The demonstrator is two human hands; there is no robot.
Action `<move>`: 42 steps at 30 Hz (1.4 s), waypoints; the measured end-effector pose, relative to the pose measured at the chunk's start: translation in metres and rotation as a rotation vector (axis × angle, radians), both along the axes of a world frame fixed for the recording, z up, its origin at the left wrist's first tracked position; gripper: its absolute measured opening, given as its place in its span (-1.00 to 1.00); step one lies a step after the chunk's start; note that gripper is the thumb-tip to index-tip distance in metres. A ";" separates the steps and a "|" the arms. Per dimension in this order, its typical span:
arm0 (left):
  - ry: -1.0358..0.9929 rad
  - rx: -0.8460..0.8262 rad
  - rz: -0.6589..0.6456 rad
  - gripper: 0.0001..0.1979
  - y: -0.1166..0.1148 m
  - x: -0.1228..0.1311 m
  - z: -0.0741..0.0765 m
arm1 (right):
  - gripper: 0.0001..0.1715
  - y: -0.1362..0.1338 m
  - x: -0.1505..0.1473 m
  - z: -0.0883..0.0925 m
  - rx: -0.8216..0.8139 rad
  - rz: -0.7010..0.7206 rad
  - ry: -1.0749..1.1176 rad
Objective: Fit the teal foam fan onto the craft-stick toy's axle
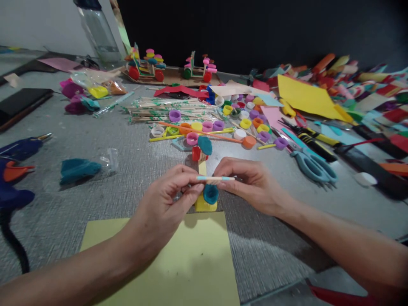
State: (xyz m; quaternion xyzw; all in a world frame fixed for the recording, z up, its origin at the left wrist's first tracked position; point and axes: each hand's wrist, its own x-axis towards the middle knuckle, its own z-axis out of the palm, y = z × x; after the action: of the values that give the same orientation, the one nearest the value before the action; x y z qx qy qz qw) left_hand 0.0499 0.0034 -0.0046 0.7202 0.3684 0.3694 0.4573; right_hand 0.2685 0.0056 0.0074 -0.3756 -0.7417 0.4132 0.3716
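1. L hand (170,197): nearly closed, thumb & fingers pinching pale blue-banded stick (210,179) at L end.
2. R hand (251,182): same pinch, R end.
3. Stick crosses yellow-and-teal craft piece (211,195), hiding its middle; poss. touching, can't tell.
4. Forearms (325,229) cut off.

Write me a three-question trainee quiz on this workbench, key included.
1. True or false: the left hand and right hand both pinch the blue-banded stick.

2. Which lies to the right of the right hand?
A) clear bottle
B) scissors
C) teal packet

3. Which hand is nearer the glue gun?

Key: 1. True. 2. B. 3. The left hand.
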 end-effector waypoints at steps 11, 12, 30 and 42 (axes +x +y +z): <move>-0.037 -0.065 -0.012 -0.81 -0.002 -0.003 -0.001 | -0.87 0.001 0.011 0.001 -0.035 0.042 -0.063; -0.050 -0.078 -0.016 -0.81 -0.002 -0.003 -0.002 | -0.86 0.001 0.011 0.001 -0.042 0.050 -0.073; -0.049 -0.072 -0.025 -0.79 0.000 -0.001 -0.005 | -0.76 0.004 0.010 -0.001 -0.141 0.114 0.008; -0.065 -0.055 -0.037 -0.78 0.001 -0.002 -0.007 | -0.67 0.004 0.009 0.001 -0.121 0.088 -0.031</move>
State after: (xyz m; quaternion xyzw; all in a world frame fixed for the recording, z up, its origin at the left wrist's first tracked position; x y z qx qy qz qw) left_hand 0.0476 0.0047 -0.0114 0.7016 0.3500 0.3738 0.4955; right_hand 0.2773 0.0100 0.0081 -0.3708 -0.7368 0.4672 0.3183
